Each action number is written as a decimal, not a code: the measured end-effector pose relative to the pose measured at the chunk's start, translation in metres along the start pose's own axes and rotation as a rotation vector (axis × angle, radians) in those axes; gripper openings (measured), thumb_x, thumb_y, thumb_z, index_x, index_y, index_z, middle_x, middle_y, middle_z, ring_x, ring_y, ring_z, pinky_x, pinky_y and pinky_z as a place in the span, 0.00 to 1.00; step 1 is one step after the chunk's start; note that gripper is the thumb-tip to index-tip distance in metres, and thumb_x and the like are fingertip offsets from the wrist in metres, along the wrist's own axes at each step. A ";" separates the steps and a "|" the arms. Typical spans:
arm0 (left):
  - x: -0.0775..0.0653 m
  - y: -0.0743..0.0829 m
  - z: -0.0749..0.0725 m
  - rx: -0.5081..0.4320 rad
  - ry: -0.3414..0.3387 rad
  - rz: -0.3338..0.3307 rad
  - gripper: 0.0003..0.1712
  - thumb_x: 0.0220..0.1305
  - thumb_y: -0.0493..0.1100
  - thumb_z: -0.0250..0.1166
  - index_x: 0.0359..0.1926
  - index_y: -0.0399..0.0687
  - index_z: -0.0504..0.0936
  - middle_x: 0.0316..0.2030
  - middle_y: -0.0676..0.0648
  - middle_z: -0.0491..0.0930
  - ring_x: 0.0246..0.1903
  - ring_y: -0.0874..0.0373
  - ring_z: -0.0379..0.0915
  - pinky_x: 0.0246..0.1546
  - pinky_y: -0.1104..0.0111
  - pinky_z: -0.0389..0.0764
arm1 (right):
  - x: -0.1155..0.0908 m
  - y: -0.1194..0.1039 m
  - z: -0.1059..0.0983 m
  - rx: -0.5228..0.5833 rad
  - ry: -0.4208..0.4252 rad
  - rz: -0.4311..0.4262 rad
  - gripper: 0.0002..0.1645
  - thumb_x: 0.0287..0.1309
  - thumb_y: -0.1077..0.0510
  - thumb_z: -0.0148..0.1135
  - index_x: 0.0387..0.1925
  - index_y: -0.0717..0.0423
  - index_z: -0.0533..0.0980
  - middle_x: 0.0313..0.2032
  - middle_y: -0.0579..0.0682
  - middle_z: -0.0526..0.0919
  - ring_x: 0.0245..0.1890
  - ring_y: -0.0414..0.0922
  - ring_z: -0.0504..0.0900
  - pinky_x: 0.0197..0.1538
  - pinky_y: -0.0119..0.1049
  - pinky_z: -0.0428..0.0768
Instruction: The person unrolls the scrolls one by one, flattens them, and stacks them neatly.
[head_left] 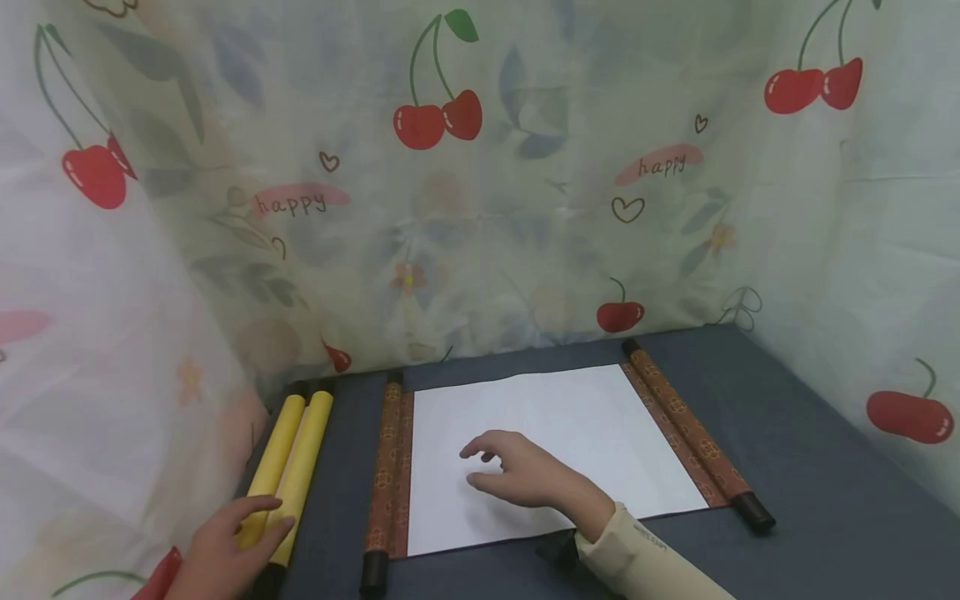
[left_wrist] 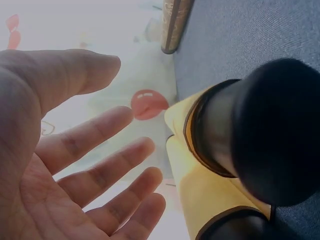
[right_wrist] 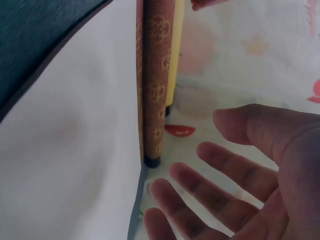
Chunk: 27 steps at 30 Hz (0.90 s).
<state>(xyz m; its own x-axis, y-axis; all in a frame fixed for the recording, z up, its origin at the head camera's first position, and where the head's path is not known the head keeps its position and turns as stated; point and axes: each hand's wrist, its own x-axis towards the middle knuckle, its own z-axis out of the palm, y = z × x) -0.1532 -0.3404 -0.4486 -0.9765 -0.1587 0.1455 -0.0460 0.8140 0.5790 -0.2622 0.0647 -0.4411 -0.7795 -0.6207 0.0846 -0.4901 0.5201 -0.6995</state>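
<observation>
On the left of the table lies a rolled yellow scroll (head_left: 309, 454), two rolls side by side with black end knobs (left_wrist: 280, 132). My left hand (head_left: 225, 542) hovers by its near part; the left wrist view shows the fingers (left_wrist: 107, 172) spread and apart from it. Right of it, a hanging scroll with white paper (head_left: 555, 417) lies unrolled between two brown flower-patterned rollers, the left roller (head_left: 384, 475) and the right roller (head_left: 690, 429). Above the paper's lower middle hangs my right hand (head_left: 528, 471), its fingers (right_wrist: 215, 200) loosely bent and holding nothing.
The dark grey tabletop (head_left: 817, 467) reaches right past the scroll. A cherry-printed curtain (head_left: 510, 217) closes in the back and both sides. Beneath the right sleeve, a small black thing (head_left: 558, 548) shows at the paper's near edge, too hidden to tell.
</observation>
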 end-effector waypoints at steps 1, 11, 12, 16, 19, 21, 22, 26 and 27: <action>0.001 -0.001 0.000 -0.002 -0.001 -0.001 0.26 0.68 0.55 0.74 0.56 0.39 0.87 0.58 0.33 0.85 0.59 0.33 0.80 0.56 0.41 0.82 | 0.002 -0.002 0.002 0.001 -0.004 -0.007 0.21 0.72 0.50 0.65 0.62 0.48 0.82 0.61 0.47 0.84 0.61 0.53 0.83 0.58 0.48 0.84; 0.014 -0.010 -0.007 0.034 -0.111 -0.117 0.48 0.69 0.69 0.67 0.70 0.33 0.74 0.68 0.26 0.75 0.65 0.27 0.72 0.60 0.38 0.79 | 0.020 -0.027 0.028 -0.016 -0.057 -0.026 0.22 0.72 0.47 0.65 0.63 0.46 0.81 0.61 0.43 0.84 0.59 0.47 0.84 0.57 0.39 0.83; 0.015 -0.011 -0.008 0.034 -0.116 -0.116 0.50 0.69 0.69 0.67 0.72 0.32 0.73 0.69 0.25 0.73 0.66 0.27 0.71 0.60 0.38 0.78 | 0.022 -0.029 0.031 -0.022 -0.063 -0.034 0.22 0.72 0.47 0.65 0.63 0.47 0.81 0.61 0.43 0.84 0.59 0.46 0.84 0.57 0.38 0.83; 0.013 -0.014 -0.011 0.043 -0.110 -0.103 0.51 0.69 0.69 0.68 0.73 0.30 0.70 0.69 0.24 0.72 0.66 0.25 0.71 0.61 0.38 0.78 | 0.028 -0.039 0.042 -0.028 -0.084 -0.073 0.23 0.73 0.48 0.64 0.64 0.49 0.81 0.61 0.44 0.83 0.57 0.43 0.85 0.56 0.34 0.83; 0.013 -0.016 -0.012 0.057 -0.107 -0.102 0.51 0.69 0.68 0.68 0.72 0.30 0.70 0.68 0.23 0.72 0.65 0.25 0.71 0.60 0.38 0.79 | 0.032 -0.048 0.049 0.002 -0.105 -0.104 0.23 0.74 0.49 0.63 0.64 0.51 0.81 0.61 0.46 0.83 0.57 0.42 0.85 0.55 0.32 0.83; 0.014 -0.016 -0.013 0.062 -0.118 -0.102 0.52 0.69 0.68 0.68 0.73 0.28 0.69 0.68 0.22 0.71 0.66 0.24 0.71 0.59 0.39 0.79 | 0.035 -0.054 0.055 0.011 -0.103 -0.114 0.23 0.74 0.49 0.63 0.64 0.52 0.81 0.60 0.47 0.84 0.55 0.41 0.85 0.54 0.31 0.83; 0.014 -0.017 -0.014 0.065 -0.120 -0.095 0.52 0.69 0.67 0.68 0.73 0.27 0.69 0.68 0.21 0.71 0.65 0.24 0.72 0.58 0.39 0.80 | 0.036 -0.057 0.058 0.014 -0.097 -0.111 0.23 0.74 0.49 0.64 0.63 0.53 0.81 0.59 0.47 0.85 0.54 0.41 0.85 0.53 0.31 0.83; 0.017 -0.022 -0.015 0.063 -0.125 -0.041 0.53 0.70 0.63 0.70 0.73 0.21 0.65 0.64 0.19 0.73 0.56 0.30 0.80 0.50 0.49 0.85 | 0.042 -0.068 0.070 0.026 -0.073 -0.120 0.22 0.73 0.49 0.65 0.62 0.53 0.82 0.55 0.47 0.86 0.48 0.37 0.85 0.48 0.29 0.82; 0.017 -0.024 -0.015 0.068 -0.122 -0.030 0.54 0.69 0.63 0.70 0.73 0.20 0.64 0.64 0.19 0.73 0.55 0.32 0.81 0.49 0.51 0.84 | 0.044 -0.071 0.072 0.038 -0.074 -0.130 0.22 0.73 0.49 0.65 0.62 0.54 0.82 0.54 0.47 0.87 0.47 0.36 0.85 0.48 0.28 0.82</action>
<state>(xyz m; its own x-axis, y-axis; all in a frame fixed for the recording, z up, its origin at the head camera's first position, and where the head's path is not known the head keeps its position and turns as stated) -0.1657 -0.3705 -0.4480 -0.9927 -0.1175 0.0279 -0.0855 0.8468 0.5250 -0.2334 -0.0417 -0.4393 -0.6788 -0.7236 0.1249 -0.5690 0.4109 -0.7123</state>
